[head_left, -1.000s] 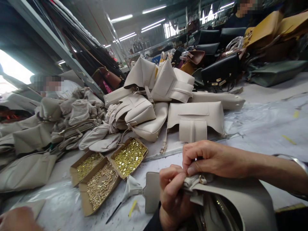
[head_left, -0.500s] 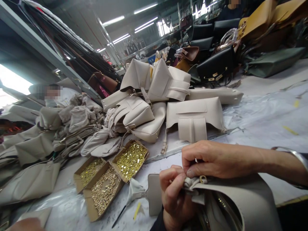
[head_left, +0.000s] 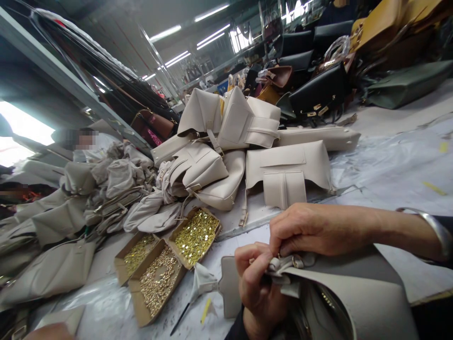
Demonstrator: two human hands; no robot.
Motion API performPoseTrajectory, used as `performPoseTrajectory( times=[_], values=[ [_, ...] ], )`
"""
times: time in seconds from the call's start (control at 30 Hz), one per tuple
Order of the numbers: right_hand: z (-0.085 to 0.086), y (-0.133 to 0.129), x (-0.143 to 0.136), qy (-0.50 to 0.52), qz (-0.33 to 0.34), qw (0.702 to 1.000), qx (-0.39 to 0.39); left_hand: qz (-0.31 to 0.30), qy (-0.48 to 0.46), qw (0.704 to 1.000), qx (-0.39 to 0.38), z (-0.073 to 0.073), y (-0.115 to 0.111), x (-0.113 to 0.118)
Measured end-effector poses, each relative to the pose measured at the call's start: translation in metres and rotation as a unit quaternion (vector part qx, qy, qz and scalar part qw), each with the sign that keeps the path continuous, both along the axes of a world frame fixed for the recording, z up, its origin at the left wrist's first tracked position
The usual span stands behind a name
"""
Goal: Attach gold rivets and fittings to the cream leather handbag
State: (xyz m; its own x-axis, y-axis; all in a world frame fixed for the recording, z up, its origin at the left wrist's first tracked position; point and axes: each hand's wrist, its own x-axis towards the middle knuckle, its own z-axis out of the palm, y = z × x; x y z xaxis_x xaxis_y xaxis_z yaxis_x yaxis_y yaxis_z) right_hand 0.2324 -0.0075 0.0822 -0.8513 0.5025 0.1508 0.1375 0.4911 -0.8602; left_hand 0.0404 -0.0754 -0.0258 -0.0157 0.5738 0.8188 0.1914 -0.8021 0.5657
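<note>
A light beige handbag (head_left: 380, 302) lies in front of me at the lower right, its mouth showing a zip inside. My left hand (head_left: 256, 278) is closed around the strap end (head_left: 279, 267) at the bag's corner. Right above it, my right hand (head_left: 311, 231) pinches the same strap from over the top, its fingertips close to the left thumb. A small gold ring (head_left: 296, 261) sits on the strap just below the right hand. What lies between the fingertips is mostly hidden. A flat beige flap (head_left: 231, 285) sticks out left of my left hand.
Cardboard trays hold gold studs (head_left: 196, 236) and copper-coloured rivets (head_left: 159, 283). Beside them lies a thin black tool (head_left: 180, 318). Beige bags (head_left: 286, 165) are heaped ahead; black bags (head_left: 318, 101) stand farther back. A person (head_left: 94, 144) is at the left, and part of another hand (head_left: 53, 332) shows bottom left.
Both hands stay on the strap; the right has risen slightly and the gold ring has turned. The whole view has shifted a little.
</note>
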Motion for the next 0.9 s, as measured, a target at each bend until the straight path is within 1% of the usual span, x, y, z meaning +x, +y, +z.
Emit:
performPoseTrajectory(
  times=[0.1,0.17,0.27,0.33,0.43,0.6,0.67,0.8,0.9],
  values=[
    [-0.001,0.003,0.002,-0.009,-0.01,1.0,-0.024,0.001,0.002,1.0,-0.001,-0.001,-0.001,0.0],
    [-0.002,0.005,0.002,-0.015,-0.011,0.997,-0.073,0.008,0.016,1.0,0.002,-0.002,-0.001,-0.001],
    [-0.006,0.008,0.003,0.005,0.003,0.989,-0.148,0.016,0.026,1.0,0.0,-0.003,-0.002,-0.002],
    [-0.01,0.01,0.003,0.018,0.005,0.988,-0.156,0.017,0.02,1.0,-0.008,-0.003,-0.002,-0.002],
    [-0.01,0.011,0.002,0.006,0.005,0.992,-0.123,0.017,0.017,1.0,-0.012,-0.003,-0.001,-0.001],
    [0.002,0.008,-0.003,-0.03,0.03,0.999,-0.031,0.014,0.026,1.0,0.008,-0.002,0.0,-0.002],
    [0.003,0.006,-0.004,-0.052,0.03,0.998,-0.003,0.012,0.021,1.0,0.009,-0.002,0.0,-0.002],
    [-0.004,0.002,-0.004,-0.083,0.023,0.995,0.04,0.006,0.001,1.0,0.006,-0.001,0.0,0.0],
    [-0.009,0.002,-0.004,-0.077,0.027,0.996,0.046,0.005,-0.009,1.0,0.009,-0.001,0.0,0.002]
  ],
)
